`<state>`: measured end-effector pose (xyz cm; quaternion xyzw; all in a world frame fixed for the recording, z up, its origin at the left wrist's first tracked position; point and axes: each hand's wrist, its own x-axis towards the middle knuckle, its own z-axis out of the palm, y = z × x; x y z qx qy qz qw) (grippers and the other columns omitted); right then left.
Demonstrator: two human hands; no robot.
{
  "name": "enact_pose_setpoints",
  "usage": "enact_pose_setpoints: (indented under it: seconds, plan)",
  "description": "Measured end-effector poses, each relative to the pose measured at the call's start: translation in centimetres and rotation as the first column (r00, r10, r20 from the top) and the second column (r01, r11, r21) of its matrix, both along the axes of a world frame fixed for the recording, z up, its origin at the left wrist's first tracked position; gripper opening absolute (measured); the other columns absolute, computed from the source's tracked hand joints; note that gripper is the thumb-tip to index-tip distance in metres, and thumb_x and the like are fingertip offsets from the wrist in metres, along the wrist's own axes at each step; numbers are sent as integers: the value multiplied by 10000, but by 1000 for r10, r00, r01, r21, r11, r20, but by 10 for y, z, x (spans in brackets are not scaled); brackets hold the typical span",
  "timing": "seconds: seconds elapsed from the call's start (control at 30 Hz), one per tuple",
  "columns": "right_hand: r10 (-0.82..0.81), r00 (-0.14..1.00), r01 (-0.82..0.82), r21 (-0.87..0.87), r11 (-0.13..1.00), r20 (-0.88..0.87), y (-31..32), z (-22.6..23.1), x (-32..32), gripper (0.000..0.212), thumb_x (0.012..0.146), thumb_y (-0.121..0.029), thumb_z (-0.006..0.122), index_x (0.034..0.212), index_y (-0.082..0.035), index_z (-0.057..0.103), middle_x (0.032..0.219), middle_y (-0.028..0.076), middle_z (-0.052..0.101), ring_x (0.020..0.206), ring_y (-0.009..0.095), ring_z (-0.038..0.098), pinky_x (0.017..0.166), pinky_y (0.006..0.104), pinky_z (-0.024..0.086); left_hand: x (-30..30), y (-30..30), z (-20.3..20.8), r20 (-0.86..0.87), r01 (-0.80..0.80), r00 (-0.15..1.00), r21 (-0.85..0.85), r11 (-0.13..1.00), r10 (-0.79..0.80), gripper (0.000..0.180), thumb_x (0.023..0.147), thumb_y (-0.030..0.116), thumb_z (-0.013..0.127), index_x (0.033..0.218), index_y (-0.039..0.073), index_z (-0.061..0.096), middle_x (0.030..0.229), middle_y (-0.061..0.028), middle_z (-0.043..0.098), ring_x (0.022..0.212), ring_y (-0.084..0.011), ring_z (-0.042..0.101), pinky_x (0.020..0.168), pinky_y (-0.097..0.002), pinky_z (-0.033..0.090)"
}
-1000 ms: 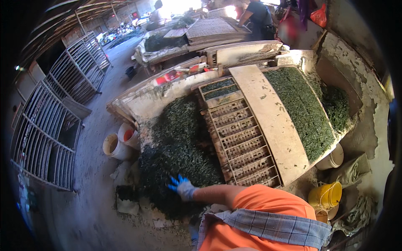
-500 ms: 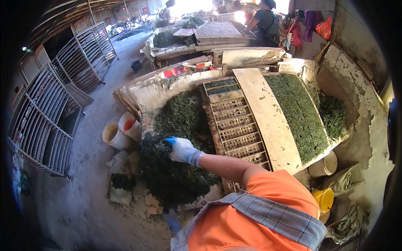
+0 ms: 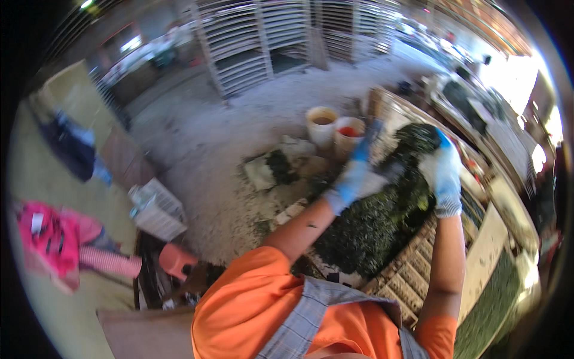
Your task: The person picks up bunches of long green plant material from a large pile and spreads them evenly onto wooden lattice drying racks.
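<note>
A heap of dark green, shredded leafy material [image 3: 373, 230] lies in front of me; its exact kind cannot be made out. Both my hands wear white gloves with blue fingers and are blurred by motion. On the left side of the heap, my left hand [image 3: 357, 179] has its fingers stretched out, apart from the clump. My right hand [image 3: 441, 170] is across from it at the heap's far right, curved against a dark green clump [image 3: 417, 139]. That clump sits between the two hands, touching the right palm. The right fingertips are partly smeared.
A slatted wooden frame [image 3: 412, 263] and a pale board [image 3: 483, 257] border the heap on the right. Two buckets, one whitish [image 3: 323, 134] and one with red inside [image 3: 348, 136], stand beyond it. Slatted racks [image 3: 257, 45] stand farther back. A white crate [image 3: 161, 209] is at left.
My view has turned to the left. My left hand has risen from low beside the heap to its far side. My right hand has moved to the heap's far right, by the clump.
</note>
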<state>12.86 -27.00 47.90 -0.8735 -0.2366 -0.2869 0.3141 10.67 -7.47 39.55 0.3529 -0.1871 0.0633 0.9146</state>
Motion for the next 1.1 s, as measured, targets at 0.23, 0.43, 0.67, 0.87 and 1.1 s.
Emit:
enact_pose_setpoints:
  seconds: [0.23,0.43,0.67,0.87,1.1]
  plan:
    - [-118,991,111,-104,988,-61,26,-43,-4,360,722,-74,616,1078,-109,665,987,165,690,920,355,660,825,392,533,-56,6,-178,-67,79,995,982,-171,75,776,907,474,570,1485,69,248,1045,-213,631,797,-318,611,731,-408,503]
    - [-212,900,117,-257,959,-382,7,-89,-16,459,668,-131,711,1123,-94,667,1045,114,708,955,252,679,850,308,525,-51,12,-152,138,-173,912,983,60,386,888,810,381,705,1495,61,238,1460,-290,335,1324,-427,383,1098,-421,343]
    - [11,994,-45,-309,950,-113,23,-27,-7,322,747,-90,621,1061,-118,687,969,112,715,865,284,691,778,346,547,-29,2,-39,166,-211,977,831,515,134,702,885,252,608,1477,70,278,1528,-180,268,1380,-309,303,1159,-406,237]
    - [-267,896,187,-246,951,-354,31,-16,9,365,795,45,513,1130,-28,638,1007,114,696,913,245,648,841,341,508,-41,-27,-142,-619,641,724,442,628,-303,618,960,388,491,1485,121,304,1537,-147,281,1380,-317,315,1133,-448,276]
    - [-74,723,-157,-267,951,-687,-74,-205,26,468,834,-238,713,1250,-60,593,1150,157,667,1065,268,625,885,341,500,-6,-45,-107,-674,533,641,49,844,-366,331,981,398,477,864,148,660,698,12,652,580,-118,588,534,-261,474]
